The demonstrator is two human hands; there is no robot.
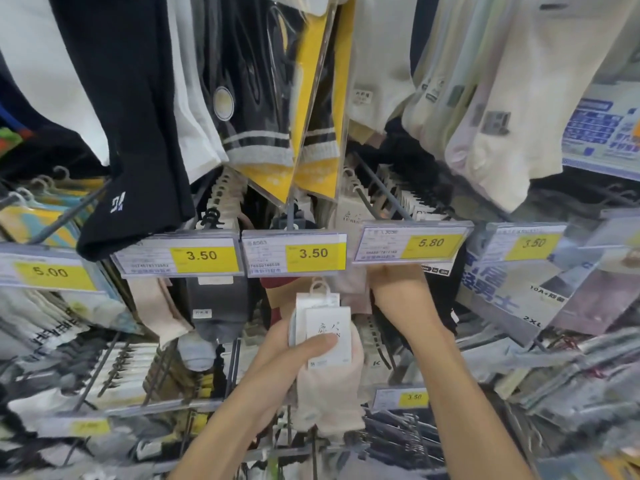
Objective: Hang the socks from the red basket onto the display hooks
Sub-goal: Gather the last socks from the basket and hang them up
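- Clearly, the step in hand is hanging one pair. The left hand (298,348) grips the sock pack (329,386) by its white card, with the thumb pressed across the front and the fingers curled behind. The pale socks dangle below.
- The pack sits low in front of the rack, just below and left of the 5.80 price tag (412,244). Its plastic hanger loop (318,287) is upright and free, not yet on any hook.
- The right hand (398,289) reaches up under that tag, the forearm rising from the lower right. Its fingers are hidden behind the tag, so whether they grasp anything cannot be told.
- The next move probably calls for raising the pack and threading the loop over the tip of the display hook (384,190) behind the tag, with the tag tipped clear.
- The red basket is out of view.
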